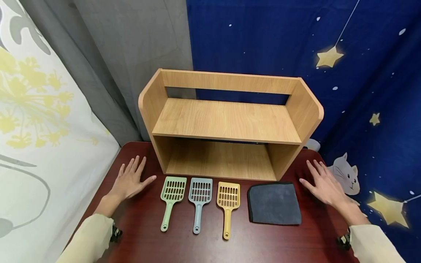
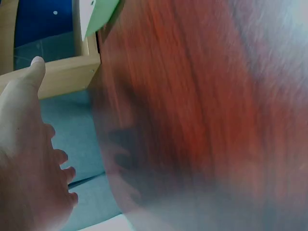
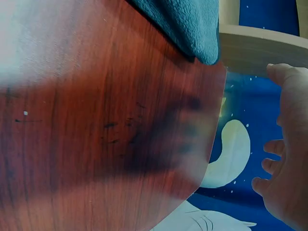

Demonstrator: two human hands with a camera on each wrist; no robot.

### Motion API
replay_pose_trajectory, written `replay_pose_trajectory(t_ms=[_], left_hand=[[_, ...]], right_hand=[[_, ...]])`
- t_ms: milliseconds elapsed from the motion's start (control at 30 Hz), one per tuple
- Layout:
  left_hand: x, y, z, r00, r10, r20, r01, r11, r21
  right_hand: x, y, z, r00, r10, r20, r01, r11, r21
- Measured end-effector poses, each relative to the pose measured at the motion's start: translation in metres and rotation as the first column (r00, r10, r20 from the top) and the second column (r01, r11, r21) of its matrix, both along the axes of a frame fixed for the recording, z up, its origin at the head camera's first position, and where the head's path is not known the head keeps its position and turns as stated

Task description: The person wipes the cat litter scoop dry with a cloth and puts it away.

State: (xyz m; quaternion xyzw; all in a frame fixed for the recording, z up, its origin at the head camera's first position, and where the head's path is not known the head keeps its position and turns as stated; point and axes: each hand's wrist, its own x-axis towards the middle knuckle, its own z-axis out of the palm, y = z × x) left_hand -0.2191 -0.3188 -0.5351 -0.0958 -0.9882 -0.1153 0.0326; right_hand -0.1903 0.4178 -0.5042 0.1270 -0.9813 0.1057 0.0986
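My left hand (image 1: 129, 179) is spread over the left side of the dark red table (image 1: 144, 241), holding nothing. Nearest to it lies a green slotted litter scoop (image 1: 168, 215), its handle toward me. A blue-grey litter scoop (image 1: 197, 215) and a yellow litter scoop (image 1: 227, 219) lie in a row to its right. Right of those is a folded dark grey cloth (image 1: 274, 204). Beyond the cloth, my right hand (image 1: 323, 185) is at the table's right side, fingers spread and nothing in them. In the right wrist view a corner of the cloth (image 3: 192, 29) shows near that hand.
A two-level wooden shelf (image 1: 227, 120) stands at the back of the table, behind the scoops and cloth. Grey and dark blue curtains (image 1: 250, 40) hang behind it. White patterned fabric (image 1: 49, 146) hangs along the left side.
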Motion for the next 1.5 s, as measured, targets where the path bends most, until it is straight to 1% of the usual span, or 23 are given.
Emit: replay_pose_trajectory(t_ms=[133, 333, 400, 500, 667, 733, 867, 1033, 1200, 1333, 1500], left_hand=[[0.009, 0.005, -0.003, 1.0, -0.01, -0.008, 0.01, 0.999, 0.035], [0.023, 0.013, -0.006, 0.999, -0.033, -0.026, 0.034, 0.999, 0.039], [0.027, 0.017, -0.008, 0.999, -0.042, -0.026, 0.043, 0.998, 0.042], [0.034, 0.022, -0.011, 0.998, -0.055, -0.025, 0.057, 0.997, 0.048], [0.044, 0.032, -0.011, 0.997, -0.077, -0.026, 0.078, 0.995, 0.057], [0.048, 0.036, -0.011, 0.996, -0.084, -0.026, 0.086, 0.995, 0.058], [0.058, 0.042, -0.01, 0.996, -0.092, -0.013, 0.092, 0.993, 0.068], [0.067, 0.051, -0.014, 0.996, -0.093, 0.019, 0.091, 0.991, 0.098], [0.074, 0.059, -0.016, 0.995, -0.09, 0.046, 0.084, 0.988, 0.127], [0.077, 0.064, -0.016, 0.994, -0.088, 0.061, 0.079, 0.987, 0.137], [0.079, 0.069, -0.016, 0.994, -0.083, 0.076, 0.073, 0.988, 0.133]], right_hand=[[0.007, -0.005, 0.0, 1.0, 0.016, -0.002, -0.016, 1.0, 0.0], [0.019, -0.014, -0.003, 1.0, 0.019, -0.005, -0.019, 1.0, -0.002], [0.023, -0.018, -0.005, 0.999, 0.024, -0.021, -0.024, 1.0, 0.007], [0.03, -0.025, -0.008, 0.996, 0.047, -0.077, -0.046, 0.999, 0.018], [0.042, -0.037, -0.014, 0.98, 0.099, -0.173, -0.099, 0.995, 0.012], [0.046, -0.043, -0.016, 0.976, 0.11, -0.187, -0.113, 0.994, -0.007], [0.052, -0.057, -0.018, 0.976, 0.124, -0.179, -0.135, 0.99, -0.049], [0.052, -0.075, -0.018, 0.969, 0.188, -0.16, -0.201, 0.977, -0.069], [0.047, -0.093, -0.016, 0.958, 0.255, -0.13, -0.267, 0.96, -0.085], [0.04, -0.106, -0.016, 0.951, 0.291, -0.103, -0.302, 0.947, -0.114], [0.032, -0.118, -0.02, 0.947, 0.316, -0.057, -0.321, 0.938, -0.133]])
